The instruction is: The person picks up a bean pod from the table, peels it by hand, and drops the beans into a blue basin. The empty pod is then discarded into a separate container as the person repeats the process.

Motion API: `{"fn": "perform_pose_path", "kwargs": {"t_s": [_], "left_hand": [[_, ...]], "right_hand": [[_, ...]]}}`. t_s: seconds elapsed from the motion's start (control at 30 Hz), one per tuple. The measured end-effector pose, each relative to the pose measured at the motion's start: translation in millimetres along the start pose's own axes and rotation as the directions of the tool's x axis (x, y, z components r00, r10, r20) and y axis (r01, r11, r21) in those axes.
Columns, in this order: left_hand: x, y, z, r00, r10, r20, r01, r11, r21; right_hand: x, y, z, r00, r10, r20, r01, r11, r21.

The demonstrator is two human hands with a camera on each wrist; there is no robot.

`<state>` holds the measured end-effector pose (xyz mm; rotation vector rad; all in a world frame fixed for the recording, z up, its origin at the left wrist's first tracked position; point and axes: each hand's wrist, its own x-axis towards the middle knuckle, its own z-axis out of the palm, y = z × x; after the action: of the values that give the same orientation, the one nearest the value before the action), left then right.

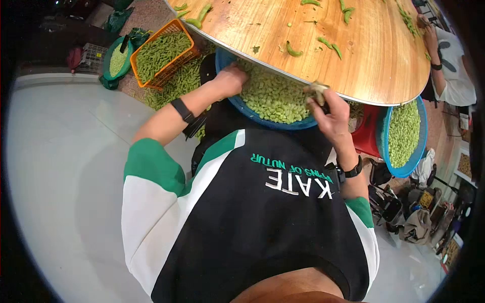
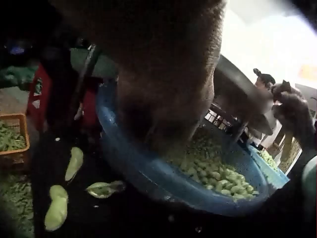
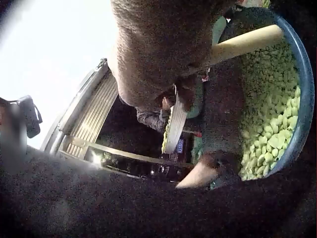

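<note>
Shelled green beans (image 1: 275,96) fill a blue basin (image 1: 262,121) under the table's near edge. At the basin's left side, the left hand (image 1: 231,81) hangs low over the rim, its fingertips hidden; the left wrist view shows that hand (image 2: 163,89) reaching down into the basin (image 2: 143,173). Over the basin's right side, the right hand (image 1: 331,113) is raised by the table edge, thumb and fingers around a small pale, brownish item (image 1: 317,91) that is too blurred to name. The right wrist view shows the right hand (image 3: 153,54) dark, with beans (image 3: 270,144) beside it.
Loose pods (image 1: 293,50) lie on the round wooden table (image 1: 242,30). An orange crate (image 1: 164,76) of pods stands at left, with more pods (image 1: 177,86) on the floor. At right are a blue basket (image 1: 424,123) of beans and another person's arm (image 1: 433,50).
</note>
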<state>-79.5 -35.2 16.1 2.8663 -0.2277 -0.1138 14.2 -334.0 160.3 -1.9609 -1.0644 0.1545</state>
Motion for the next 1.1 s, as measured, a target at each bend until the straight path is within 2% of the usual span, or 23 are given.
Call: {"fn": "perform_pose_path", "kwargs": {"t_s": [0.03, 0.07, 0.1, 0.13, 0.17, 0.23, 0.27, 0.3, 0.33, 0.37, 0.47, 0.53, 0.57, 0.6, 0.7, 0.73, 0.77, 0.8, 0.83, 0.93, 1.03, 1.07, 1.1], "left_hand": [[3.5, 2.5, -0.1, 1.0, -0.004, 0.024, 0.004, 1.0, -0.027], [7.4, 4.7, -0.6, 1.0, -0.001, 0.024, 0.001, 1.0, -0.03], [11.4, 6.4, -1.5, 0.996, -0.005, 0.094, 0.006, 1.0, -0.011], [13.6, 9.2, -5.9, 0.986, -0.01, 0.164, 0.009, 1.0, 0.009], [13.8, 11.9, -10.0, 0.986, -0.005, 0.165, 0.003, 1.0, 0.01], [13.0, 17.9, -17.4, 0.994, -0.093, 0.054, 0.1, 0.986, -0.133], [11.8, 17.9, -20.4, 0.995, -0.086, 0.052, 0.092, 0.988, -0.128], [10.4, 15.3, -25.1, 0.991, -0.134, -0.006, 0.13, 0.968, -0.215], [8.9, 12.4, -31.4, 0.981, -0.184, -0.062, 0.158, 0.941, -0.3], [2.2, 15.2, -46.8, 0.975, -0.216, -0.048, 0.195, 0.941, -0.278], [-32.2, 18.6, -94.4, 0.96, -0.278, 0.04, 0.281, 0.953, -0.113], [-55.0, 15.8, -118.6, 0.929, -0.356, 0.101, 0.348, 0.933, 0.089], [-73.7, -3.5, -117.2, 0.931, -0.336, 0.143, 0.296, 0.924, 0.244], [-88.5, -22.2, -118.3, 0.867, -0.349, 0.356, 0.212, 0.905, 0.369], [-91.1, -4.7, -142.9, 0.858, -0.372, 0.354, 0.238, 0.899, 0.367], [-74.5, 11.8, -156.3, 0.867, -0.319, 0.383, 0.219, 0.934, 0.281], [-59.4, 27.8, -163.0, 0.963, -0.151, 0.225, 0.126, 0.985, 0.122], [-43.1, 44.6, -167.7, 0.999, 0.006, 0.034, -0.005, 1.0, -0.02], [-23.7, 64.3, -172.4, 0.974, 0.123, -0.191, -0.142, 0.986, -0.087], [41.7, 95.1, -170.9, 0.81, 0.338, -0.479, -0.371, 0.928, 0.029], [77.0, 96.4, -154.0, 0.817, 0.346, -0.462, -0.377, 0.926, 0.028], [82.2, 94.9, -150.3, 0.858, 0.308, -0.411, -0.341, 0.94, -0.008], [83.8, 92.8, -147.2, 0.857, 0.315, -0.408, -0.346, 0.938, -0.004]], "right_hand": [[1.8, -0.4, -4.3, 0.999, 0.032, -0.036, -0.032, 0.999, 0.009], [1.2, 2.4, -5.7, 0.992, 0.065, -0.11, -0.054, 0.993, 0.101], [0.1, 5.8, -7.3, 0.977, 0.107, -0.183, -0.071, 0.978, 0.194], [-1.5, 10.9, -13.4, 0.967, 0.179, -0.18, -0.109, 0.933, 0.343], [-0.9, 14.1, -18.8, 0.949, 0.257, -0.182, -0.162, 0.894, 0.417], [5.3, 15.0, -28.2, 0.887, 0.43, -0.168, -0.252, 0.755, 0.606], [10.6, 17.5, -27.2, 0.866, 0.441, -0.235, -0.213, 0.752, 0.624], [13.0, 20.8, -30.2, 0.866, 0.435, -0.246, -0.203, 0.755, 0.623], [15.5, 25.6, -35.7, 0.862, 0.462, -0.208, -0.188, 0.674, 0.715], [17.6, 29.1, -39.3, 0.858, 0.486, -0.168, -0.173, 0.58, 0.796], [26.9, 33.4, -41.9, 0.866, 0.466, -0.179, -0.122, 0.544, 0.83], [30.7, 35.3, -43.6, 0.869, 0.464, -0.173, -0.114, 0.528, 0.842], [33.7, 35.5, -43.7, 0.862, 0.466, -0.198, -0.099, 0.538, 0.837], [36.2, 35.8, -43.8, 0.855, 0.47, -0.221, -0.086, 0.548, 0.832], [39.1, 44.6, -39.0, 0.856, 0.47, -0.216, -0.143, 0.616, 0.775], [40.1, 43.2, -36.3, 0.862, 0.452, -0.228, -0.106, 0.603, 0.791], [40.3, 42.8, -35.8, 0.86, 0.454, -0.231, -0.104, 0.601, 0.793], [39.8, 42.4, -36.1, 0.869, 0.443, -0.222, -0.117, 0.619, 0.776], [38.2, 41.5, -36.4, 0.875, 0.434, -0.214, -0.131, 0.638, 0.759], [35.5, 35.1, -37.7, 0.879, 0.433, -0.202, -0.127, 0.619, 0.775], [30.3, 36.8, -39.1, 0.886, 0.415, -0.205, -0.115, 0.626, 0.771], [28.6, 37.8, -39.3, 0.89, 0.407, -0.206, -0.108, 0.626, 0.773], [27.5, 36.0, -39.5, 0.888, 0.409, -0.212, -0.103, 0.625, 0.774]]}}
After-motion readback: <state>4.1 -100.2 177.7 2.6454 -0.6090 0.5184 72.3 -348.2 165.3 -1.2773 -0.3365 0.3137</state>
